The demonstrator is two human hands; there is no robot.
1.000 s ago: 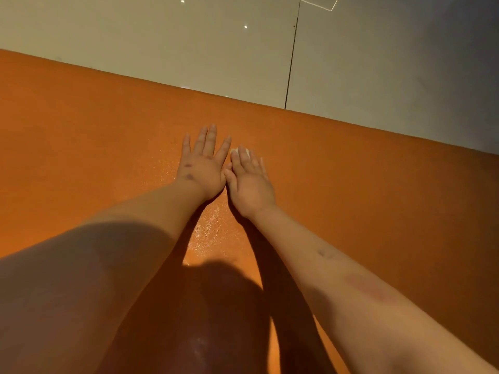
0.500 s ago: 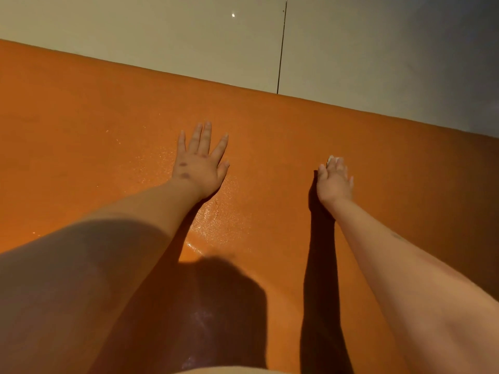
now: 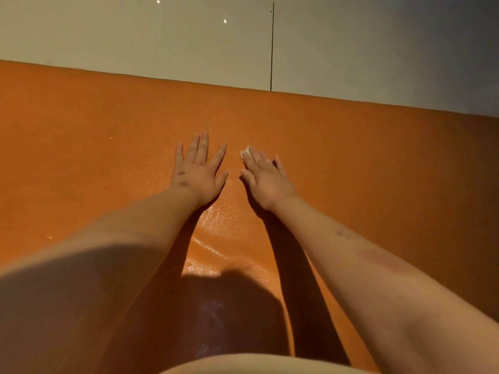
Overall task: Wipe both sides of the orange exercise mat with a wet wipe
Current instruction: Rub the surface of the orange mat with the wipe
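The orange mat [image 3: 378, 157] is lying on the floor [image 3: 135, 36], likely soft, bendy and best lifted by its edge, while the left hand [image 3: 198, 175] is resting spread flat and the right hand [image 3: 266, 179] is pressing the wet wipe [image 3: 246, 153] flat.

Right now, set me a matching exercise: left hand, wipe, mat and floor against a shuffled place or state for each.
1 left hand
2 wipe
3 mat
4 floor

A peeking from under the right hand
B pale tiles beyond the far edge
C flat, fingers spread
D orange, wet sheen between the arms

Pairs: 1-C, 2-A, 3-D, 4-B
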